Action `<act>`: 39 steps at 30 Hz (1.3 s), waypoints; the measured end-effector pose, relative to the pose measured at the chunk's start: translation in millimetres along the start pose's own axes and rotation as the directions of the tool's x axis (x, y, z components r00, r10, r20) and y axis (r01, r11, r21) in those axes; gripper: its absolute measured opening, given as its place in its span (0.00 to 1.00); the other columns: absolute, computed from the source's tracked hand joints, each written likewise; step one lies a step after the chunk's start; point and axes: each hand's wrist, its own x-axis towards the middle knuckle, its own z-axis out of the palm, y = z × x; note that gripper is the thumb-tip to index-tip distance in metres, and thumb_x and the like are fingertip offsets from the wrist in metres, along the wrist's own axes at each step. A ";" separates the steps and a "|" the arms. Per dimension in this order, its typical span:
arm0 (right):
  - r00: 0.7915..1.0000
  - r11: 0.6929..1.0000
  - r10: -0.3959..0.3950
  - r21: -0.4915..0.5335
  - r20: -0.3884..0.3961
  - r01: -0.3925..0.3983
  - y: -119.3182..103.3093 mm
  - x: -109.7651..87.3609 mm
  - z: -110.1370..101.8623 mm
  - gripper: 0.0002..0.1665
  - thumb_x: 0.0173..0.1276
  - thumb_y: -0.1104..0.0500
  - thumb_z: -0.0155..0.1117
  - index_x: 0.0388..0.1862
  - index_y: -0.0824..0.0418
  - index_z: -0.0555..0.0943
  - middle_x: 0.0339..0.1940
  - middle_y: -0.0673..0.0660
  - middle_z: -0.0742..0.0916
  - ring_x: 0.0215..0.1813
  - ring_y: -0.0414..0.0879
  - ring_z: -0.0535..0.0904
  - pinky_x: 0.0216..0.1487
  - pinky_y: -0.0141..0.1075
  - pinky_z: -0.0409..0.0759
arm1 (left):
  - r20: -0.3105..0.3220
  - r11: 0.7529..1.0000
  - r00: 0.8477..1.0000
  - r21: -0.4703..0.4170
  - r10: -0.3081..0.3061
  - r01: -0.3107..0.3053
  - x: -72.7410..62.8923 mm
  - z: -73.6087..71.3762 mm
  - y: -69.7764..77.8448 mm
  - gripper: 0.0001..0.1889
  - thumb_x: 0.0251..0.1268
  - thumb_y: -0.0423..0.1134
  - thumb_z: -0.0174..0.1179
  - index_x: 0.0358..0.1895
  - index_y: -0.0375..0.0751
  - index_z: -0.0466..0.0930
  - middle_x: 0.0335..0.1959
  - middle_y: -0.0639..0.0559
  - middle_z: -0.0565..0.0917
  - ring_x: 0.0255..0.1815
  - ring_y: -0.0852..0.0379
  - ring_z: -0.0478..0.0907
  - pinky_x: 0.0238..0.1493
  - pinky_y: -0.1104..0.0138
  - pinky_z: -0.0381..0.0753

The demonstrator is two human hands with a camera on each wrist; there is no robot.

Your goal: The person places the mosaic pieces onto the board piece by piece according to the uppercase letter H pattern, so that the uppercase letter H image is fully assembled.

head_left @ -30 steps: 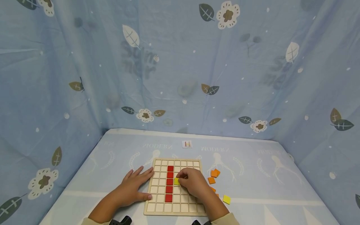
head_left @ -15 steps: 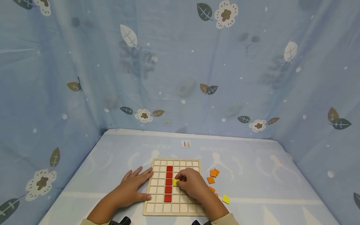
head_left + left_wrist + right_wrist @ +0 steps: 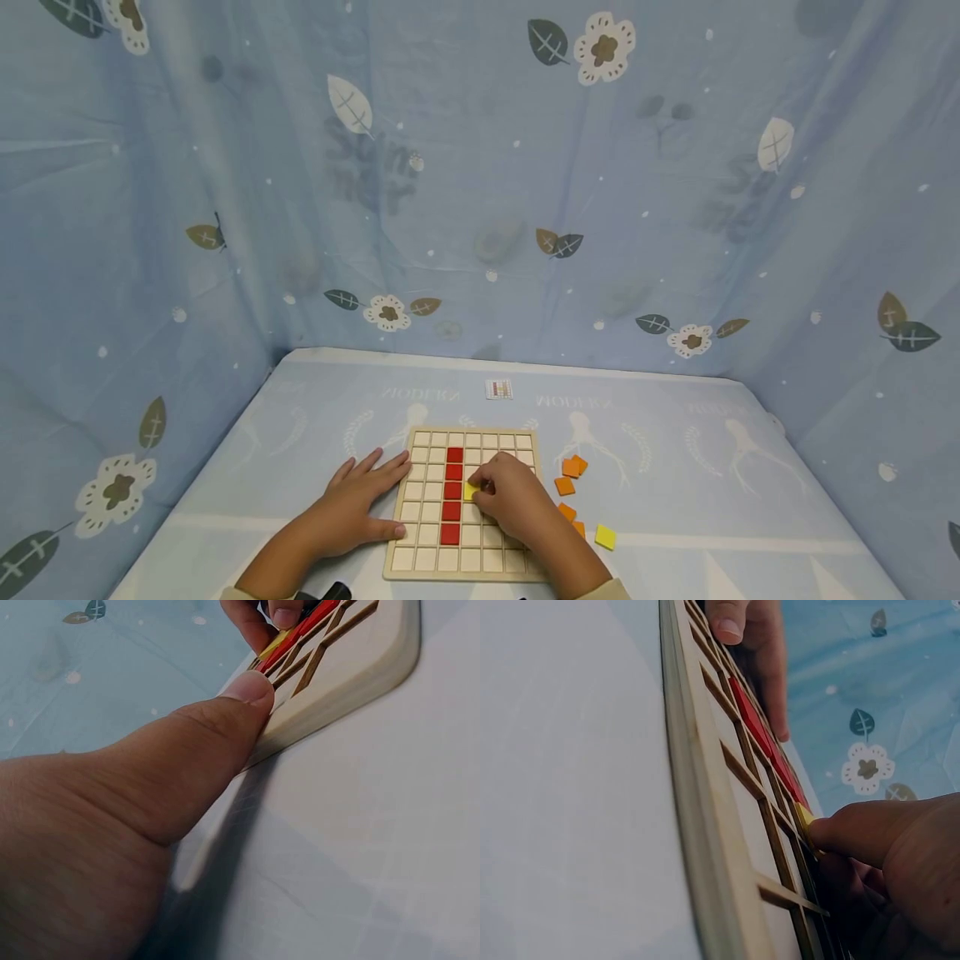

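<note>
A wooden grid board (image 3: 457, 576) lies on the table, with a column of red tiles (image 3: 452, 511) set in its squares. My left hand (image 3: 352, 508) rests with fingers spread on the board's left edge; in the left wrist view its thumb (image 3: 202, 727) presses the rim. Over the board, my right hand (image 3: 517, 500) pinches a yellow tile (image 3: 469, 492) between thumb and fingers. That tile sits at a square just right of the middle red tile. In the right wrist view the thumb touches the yellow tile (image 3: 804, 816); whether it lies fully flat is hard to tell.
Several orange tiles (image 3: 565, 486) lie loose right of the board, some partly behind the right forearm. Another yellow tile (image 3: 605, 537) is farther right. A small printed card (image 3: 498, 389) lies beyond the board. Patterned blue cloth (image 3: 480, 183) surrounds the table's back and sides.
The right fingers have shifted slightly around the yellow tile, which stays at about the same square. My left hand has kept its place. The head view has tilted a little.
</note>
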 end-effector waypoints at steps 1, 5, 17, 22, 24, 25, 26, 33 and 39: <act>1.000 1.000 0.002 -0.007 0.003 -0.002 -0.5 -0.1 -0.2 0.08 0.69 0.59 0.73 0.45 0.54 0.92 0.37 0.42 0.81 0.36 0.33 0.74 0.38 0.30 0.78 | 0.001 1.000 1.000 0.001 -0.001 0.001 0.1 0.2 0.1 0.54 0.51 0.70 0.72 0.82 0.53 0.64 0.85 0.59 0.60 0.87 0.35 0.44 0.79 0.34 0.32; 1.000 0.999 0.002 -0.035 0.000 -0.002 -1.9 0.1 -0.6 0.09 0.69 0.59 0.73 0.46 0.54 0.92 0.38 0.43 0.82 0.37 0.33 0.75 0.39 0.30 0.79 | -0.002 1.000 1.000 0.002 -0.001 0.001 1.2 0.3 0.1 0.54 0.51 0.70 0.72 0.82 0.53 0.64 0.85 0.59 0.59 0.87 0.35 0.44 0.79 0.34 0.32; 1.000 0.997 -0.008 -0.074 -0.025 0.007 -2.4 -0.8 1.3 0.09 0.69 0.60 0.73 0.46 0.56 0.93 0.39 0.43 0.83 0.38 0.33 0.77 0.41 0.29 0.82 | 0.001 1.000 1.000 0.006 0.007 -0.007 4.0 2.7 -1.7 0.54 0.51 0.71 0.71 0.82 0.54 0.64 0.85 0.60 0.59 0.87 0.35 0.43 0.79 0.34 0.31; 1.000 0.997 -0.012 -0.077 -0.024 0.010 -2.4 -0.7 2.7 0.07 0.69 0.60 0.73 0.45 0.55 0.93 0.37 0.43 0.82 0.37 0.33 0.76 0.40 0.29 0.81 | 0.001 1.000 1.000 0.004 0.009 -0.009 3.0 2.7 -3.0 0.54 0.52 0.70 0.72 0.82 0.54 0.64 0.85 0.60 0.59 0.87 0.35 0.44 0.79 0.34 0.31; 1.000 0.997 -0.012 -0.071 -0.025 0.011 -2.6 -1.0 2.9 0.07 0.69 0.60 0.73 0.45 0.55 0.92 0.37 0.43 0.82 0.37 0.33 0.76 0.40 0.29 0.81 | 0.003 1.000 1.000 0.001 0.012 -0.012 2.5 2.5 -3.2 0.54 0.52 0.70 0.72 0.82 0.53 0.64 0.85 0.59 0.59 0.87 0.34 0.44 0.79 0.34 0.32; 1.000 0.998 -0.014 -0.069 -0.028 0.012 -2.6 -1.1 2.9 0.07 0.69 0.60 0.73 0.45 0.55 0.92 0.37 0.43 0.82 0.37 0.33 0.76 0.40 0.29 0.81 | 0.004 1.000 1.000 -0.001 0.013 -0.013 2.4 2.4 -3.2 0.54 0.52 0.70 0.71 0.82 0.53 0.64 0.85 0.59 0.59 0.87 0.34 0.44 0.79 0.33 0.31; 1.000 0.998 -0.014 -0.069 -0.028 0.012 -2.6 -1.4 2.9 0.07 0.70 0.60 0.73 0.45 0.55 0.92 0.38 0.43 0.82 0.37 0.32 0.77 0.40 0.29 0.81 | 0.005 1.000 1.000 -0.004 0.013 -0.013 2.3 2.2 -3.2 0.54 0.52 0.70 0.71 0.82 0.53 0.64 0.85 0.59 0.59 0.87 0.34 0.43 0.79 0.33 0.31; 0.997 0.996 -0.036 -0.086 -0.062 0.030 -4.7 -2.3 0.6 0.07 0.69 0.60 0.73 0.44 0.54 0.93 0.39 0.43 0.85 0.39 0.34 0.81 0.41 0.29 0.83 | 0.013 1.000 1.000 -0.004 0.021 -0.021 3.0 0.2 -2.7 0.54 0.53 0.71 0.70 0.82 0.53 0.63 0.85 0.59 0.58 0.87 0.34 0.43 0.78 0.33 0.30; 0.997 0.995 -0.039 -0.093 -0.061 0.033 -6.1 -3.3 0.9 0.07 0.69 0.59 0.73 0.44 0.54 0.93 0.39 0.43 0.85 0.40 0.34 0.81 0.41 0.29 0.83 | 0.014 1.000 1.000 -0.002 0.011 -0.011 1.0 -0.8 -2.4 0.54 0.52 0.71 0.71 0.82 0.53 0.63 0.85 0.60 0.58 0.87 0.34 0.43 0.78 0.33 0.31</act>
